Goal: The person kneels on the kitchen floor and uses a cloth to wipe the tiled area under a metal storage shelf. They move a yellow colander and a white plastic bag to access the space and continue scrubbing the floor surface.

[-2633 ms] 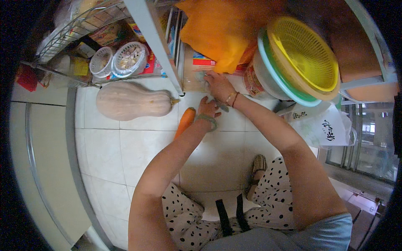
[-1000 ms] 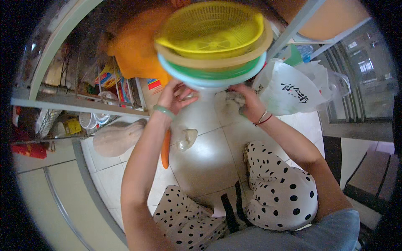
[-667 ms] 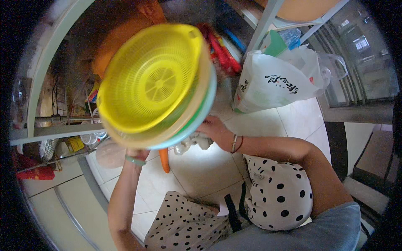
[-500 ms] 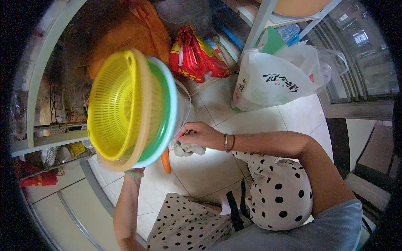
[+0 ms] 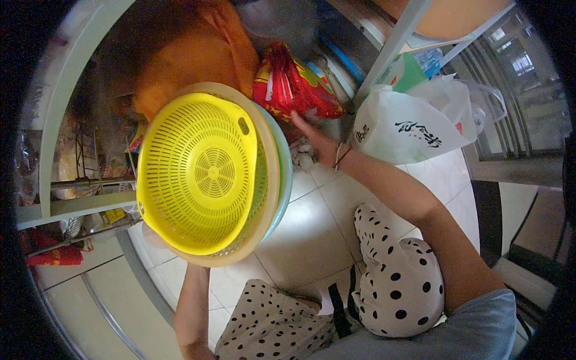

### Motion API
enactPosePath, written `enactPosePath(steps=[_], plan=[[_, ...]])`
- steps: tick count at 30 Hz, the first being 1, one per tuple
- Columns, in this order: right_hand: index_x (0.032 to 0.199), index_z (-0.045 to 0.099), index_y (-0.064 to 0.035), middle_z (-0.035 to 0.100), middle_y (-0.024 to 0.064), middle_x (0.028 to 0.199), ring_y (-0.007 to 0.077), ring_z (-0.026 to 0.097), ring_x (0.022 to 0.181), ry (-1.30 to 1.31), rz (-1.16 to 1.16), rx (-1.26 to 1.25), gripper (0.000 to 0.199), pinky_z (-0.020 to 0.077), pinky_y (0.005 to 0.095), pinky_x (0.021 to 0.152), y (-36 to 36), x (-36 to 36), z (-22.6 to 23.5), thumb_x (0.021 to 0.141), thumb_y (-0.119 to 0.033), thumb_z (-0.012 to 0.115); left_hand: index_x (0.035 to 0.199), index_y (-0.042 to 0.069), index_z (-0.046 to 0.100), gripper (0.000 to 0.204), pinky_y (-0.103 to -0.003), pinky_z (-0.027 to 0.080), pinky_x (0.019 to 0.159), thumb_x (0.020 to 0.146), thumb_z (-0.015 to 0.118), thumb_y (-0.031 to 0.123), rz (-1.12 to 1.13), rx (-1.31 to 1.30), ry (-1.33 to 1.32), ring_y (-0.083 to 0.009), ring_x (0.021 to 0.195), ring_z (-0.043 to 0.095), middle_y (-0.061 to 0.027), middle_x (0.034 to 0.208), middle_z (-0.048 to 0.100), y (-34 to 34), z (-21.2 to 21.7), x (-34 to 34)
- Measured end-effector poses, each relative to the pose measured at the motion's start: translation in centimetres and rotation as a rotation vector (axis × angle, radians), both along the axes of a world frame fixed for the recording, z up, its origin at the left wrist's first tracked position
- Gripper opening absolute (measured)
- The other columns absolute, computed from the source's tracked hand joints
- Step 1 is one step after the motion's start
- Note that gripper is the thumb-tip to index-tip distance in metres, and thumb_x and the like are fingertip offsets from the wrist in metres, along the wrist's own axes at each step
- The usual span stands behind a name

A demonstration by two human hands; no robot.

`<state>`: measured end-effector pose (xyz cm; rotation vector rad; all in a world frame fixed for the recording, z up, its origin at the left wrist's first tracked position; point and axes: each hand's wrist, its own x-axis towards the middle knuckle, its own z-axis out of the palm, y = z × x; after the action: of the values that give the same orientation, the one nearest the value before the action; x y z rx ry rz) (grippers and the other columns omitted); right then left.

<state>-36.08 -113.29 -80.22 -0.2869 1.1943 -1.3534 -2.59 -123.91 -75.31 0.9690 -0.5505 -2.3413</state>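
Note:
A yellow colander faces me on top of a nested stack, with a cream basket and a light blue basin behind it. The stack is tilted and raised off the floor. My left forearm reaches up beneath it; the hand itself is hidden behind the stack, which it holds. Just right of the basin's rim is my right hand, with a crumpled greyish cloth under its palm and fingers. Its fingers point toward a red plastic bag.
An orange cloth hangs behind the stack. A white plastic bag stands on the tiled floor at right, by a shelf post. A shelf rail with wire racks runs along the left, above a cream cabinet front.
The stack has turned so the colander's inside faces me more, and shifted right. My right hand has moved up and right with the cloth. The orange handle below the stack is now out of sight.

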Motion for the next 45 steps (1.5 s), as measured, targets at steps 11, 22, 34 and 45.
enactPosePath(steps=[11, 22, 34, 45], plan=[[0.129, 0.038, 0.0008, 0.043, 0.0166, 0.130, 0.0249, 0.045, 0.117, -0.779, -0.096, -0.366, 0.091, 0.0330, 0.0381, 0.100, -0.5, -1.9, 0.2, 0.074, -0.071, 0.042, 0.125, 0.008, 0.044, 0.044, -0.043, 0.044, 0.092, 0.088, 0.048, 0.031, 0.006, 0.021, 0.002, -0.0267, 0.111, 0.050, -0.0118, 0.125, 0.048, 0.0, -0.5, 0.6], [0.117, 0.044, -0.0053, 0.059, 0.0081, 0.106, 0.0222, 0.056, 0.095, 0.551, -0.510, -0.186, 0.043, 0.0471, 0.0359, 0.082, 2.1, 0.3, 4.6, 0.081, -0.018, 0.063, 0.125, 0.007, 0.044, 0.044, -0.043, 0.044, 0.092, 0.088, 0.049, 0.031, 0.001, 0.041, -0.009, -0.0264, 0.110, 0.050, -0.0117, 0.124, 0.049, 0.1, -0.9, 1.3], [0.118, 0.046, 0.0008, 0.061, 0.0152, 0.099, 0.0231, 0.058, 0.090, 1.320, -0.484, 0.157, 0.041, 0.0454, 0.0334, 0.079, -1.2, -4.6, -0.6, 0.087, -0.025, 0.054, 0.124, 0.007, 0.044, 0.043, -0.043, 0.045, 0.091, 0.088, 0.049, 0.031, -0.034, 0.029, -0.003, -0.0260, 0.109, 0.051, -0.0115, 0.124, 0.049, 0.1, -0.3, 0.6], [0.118, 0.049, -0.0026, 0.058, 0.0052, 0.108, 0.0148, 0.055, 0.094, 0.078, -0.463, -0.054, 0.033, 0.0454, 0.0292, 0.082, 11.1, 4.0, -1.6, 0.092, -0.023, 0.045, 0.124, 0.007, 0.045, 0.043, -0.043, 0.045, 0.091, 0.088, 0.049, 0.030, -0.046, 0.020, -0.012, -0.0257, 0.109, 0.051, -0.0114, 0.123, 0.050, 0.2, -0.2, 1.0]])
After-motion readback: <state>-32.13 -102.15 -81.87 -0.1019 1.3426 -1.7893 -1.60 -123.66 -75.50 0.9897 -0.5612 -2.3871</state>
